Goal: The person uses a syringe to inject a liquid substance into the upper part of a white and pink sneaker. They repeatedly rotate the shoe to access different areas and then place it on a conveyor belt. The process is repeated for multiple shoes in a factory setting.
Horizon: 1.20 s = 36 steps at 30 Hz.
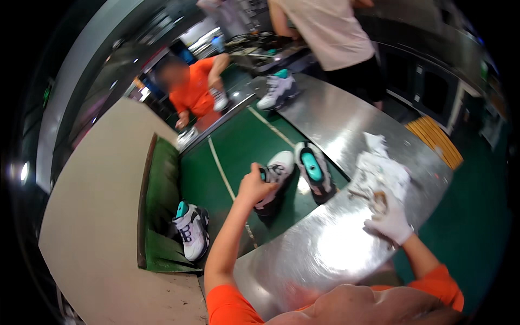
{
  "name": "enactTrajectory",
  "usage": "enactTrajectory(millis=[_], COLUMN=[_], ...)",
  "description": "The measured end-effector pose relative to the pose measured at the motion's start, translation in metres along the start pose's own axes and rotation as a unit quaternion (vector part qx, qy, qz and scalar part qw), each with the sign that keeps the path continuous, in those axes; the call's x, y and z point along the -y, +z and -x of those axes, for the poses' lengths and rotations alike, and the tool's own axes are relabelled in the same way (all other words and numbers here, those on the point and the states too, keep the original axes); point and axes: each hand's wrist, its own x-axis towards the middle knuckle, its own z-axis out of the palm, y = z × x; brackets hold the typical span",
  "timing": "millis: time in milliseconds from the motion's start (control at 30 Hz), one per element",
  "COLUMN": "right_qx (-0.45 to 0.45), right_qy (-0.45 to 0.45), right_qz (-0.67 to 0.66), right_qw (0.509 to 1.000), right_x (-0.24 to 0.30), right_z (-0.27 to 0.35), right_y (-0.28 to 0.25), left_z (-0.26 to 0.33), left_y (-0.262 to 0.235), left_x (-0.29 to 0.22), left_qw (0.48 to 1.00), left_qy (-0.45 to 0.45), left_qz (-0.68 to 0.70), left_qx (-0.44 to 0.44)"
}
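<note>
My left hand (255,187) is bare and closed around the ankle opening of a white and grey sports shoe (280,167). The shoe is over the green conveyor belt (216,184), its toe pointing away from me. Just right of it lies a second shoe (311,168) with a turquoise shoe last or insert showing in its opening. My right hand (392,221) wears a white glove and rests at the steel table's right side. Its fingers are curled at a small brownish thing (381,202) I cannot make out, against a crumpled white cloth (382,172).
Another shoe (192,230) leans by the green flap (162,200) at the belt's left. One more shoe (279,89) stands at the far end of the steel table (325,233). Beyond the belt, a person in orange (197,86) handles shoes; another person (330,32) stands at the back.
</note>
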Motion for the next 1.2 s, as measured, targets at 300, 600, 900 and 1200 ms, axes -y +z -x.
enactTrajectory(millis=[300, 600, 900, 1200], right_qx=[0.107, 0.175, 0.160, 0.174], right_qy=[0.040, 0.026, 0.002, 0.141], right_qz=[-0.036, 0.039, 0.048, -0.101], right_qw=[0.993, 0.983, 0.986, 0.969], right_x=[0.021, 0.021, 0.023, 0.049], right_z=[0.015, 0.028, 0.018, 0.009], right_y=[-0.043, -0.061, -0.054, -0.054], left_z=[0.161, 0.311, 0.337, 0.331], left_y=[-0.059, -0.012, -0.004, 0.004], left_x=[-0.066, -0.060, -0.050, -0.045], left_qw=[0.974, 0.915, 0.924, 0.924], left_qy=[0.087, 0.362, 0.331, 0.317], left_qz=[-0.104, -0.138, -0.110, -0.077], left_qx=[-0.180, -0.112, -0.157, -0.197])
